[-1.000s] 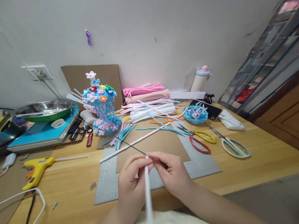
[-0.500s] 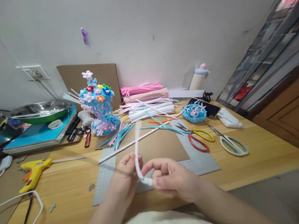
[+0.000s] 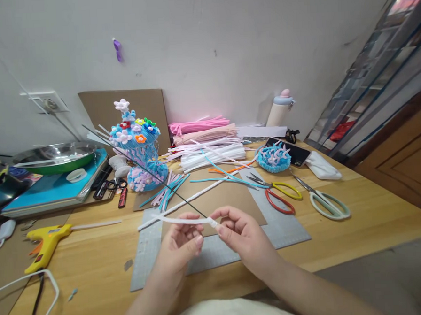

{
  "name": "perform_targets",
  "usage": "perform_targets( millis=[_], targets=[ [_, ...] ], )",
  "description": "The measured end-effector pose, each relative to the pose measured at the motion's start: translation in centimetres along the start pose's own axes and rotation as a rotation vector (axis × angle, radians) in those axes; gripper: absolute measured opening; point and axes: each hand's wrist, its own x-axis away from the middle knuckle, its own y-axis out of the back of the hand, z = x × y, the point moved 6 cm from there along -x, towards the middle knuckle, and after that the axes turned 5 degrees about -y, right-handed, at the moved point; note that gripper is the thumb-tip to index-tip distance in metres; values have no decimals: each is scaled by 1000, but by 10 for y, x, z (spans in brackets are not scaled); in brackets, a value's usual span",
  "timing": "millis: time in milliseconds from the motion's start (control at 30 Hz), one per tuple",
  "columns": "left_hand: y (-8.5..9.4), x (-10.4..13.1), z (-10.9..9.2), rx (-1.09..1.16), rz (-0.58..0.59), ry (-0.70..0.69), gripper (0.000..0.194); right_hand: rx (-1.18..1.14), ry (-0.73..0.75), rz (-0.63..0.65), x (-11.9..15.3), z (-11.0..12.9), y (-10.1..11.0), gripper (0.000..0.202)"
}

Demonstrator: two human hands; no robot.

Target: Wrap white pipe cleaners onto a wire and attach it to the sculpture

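My right hand (image 3: 241, 236) pinches the white wrapped end of a thin dark rod (image 3: 144, 169), which slants up and to the left. From that wrapped end a loose white strip (image 3: 182, 220) stretches left, over the fingers of my left hand (image 3: 182, 246). My left hand is partly curled, palm up, its thumb apart from the fingers, and grips nothing that I can see. Both hands are above a grey cutting mat (image 3: 215, 256) and a sheet of brown cardboard (image 3: 241, 205). A white twisted rod (image 3: 184, 201) lies across the cardboard behind them.
Red-and-yellow scissors (image 3: 279, 201) and pale green scissors (image 3: 328, 205) lie to the right. A flower-covered blue ornament (image 3: 137, 138) stands at the back left, near a yellow glue gun (image 3: 47, 241). Pipe cleaner bundles (image 3: 213, 155) and a blue round piece (image 3: 274, 157) are farther back.
The white strip has swung from upright to nearly level, pointing left. The dark rod now shows clearly. My left hand has turned palm up and opened; my right hand has risen slightly.
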Motion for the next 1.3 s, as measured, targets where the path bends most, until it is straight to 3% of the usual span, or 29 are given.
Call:
perform_targets(
  millis=[133, 267, 333, 500, 633, 733, 867, 1000, 1067, 1200, 1300],
  targets=[
    [-7, 6, 5, 164, 5, 83, 29, 116, 83, -63, 4, 5, -1, 27],
    [-5, 4, 13, 286, -53, 229, 28, -13, 29, 119, 8, 4, -15, 24],
    [-7, 1, 12, 256, 1, 267, 26, -78, -51, 207, 9, -1, -20, 25],
    [-17, -7, -1, 45, 269, 232, 26, -293, -312, 448, 13, -18, -30, 28],
    [-19, -13, -13, 29, 326, 203, 25, -388, -392, 557, 15, -20, -34, 39],
    [-24, -13, -11, 4, 387, 260, 26, -413, -430, 578, 16, -22, -36, 36],
    [-24, -14, -2, -29, 371, 340, 23, -435, -442, 509, 16, -26, -36, 29],
    [-6, -21, 0, 11, 54, 185, 21, -433, -401, 270, 7, -25, -22, 27],
    [-2, -18, 3, 41, -35, 115, 21, -371, -329, 161, 1, -21, -15, 28],
    [-9, -6, 14, 0, 25, 88, 23, -252, -196, 63, -5, -14, -9, 31],
    [-7, -2, 19, -49, 17, 38, 24, -230, -175, 91, -5, -15, -12, 35]
  ],
)
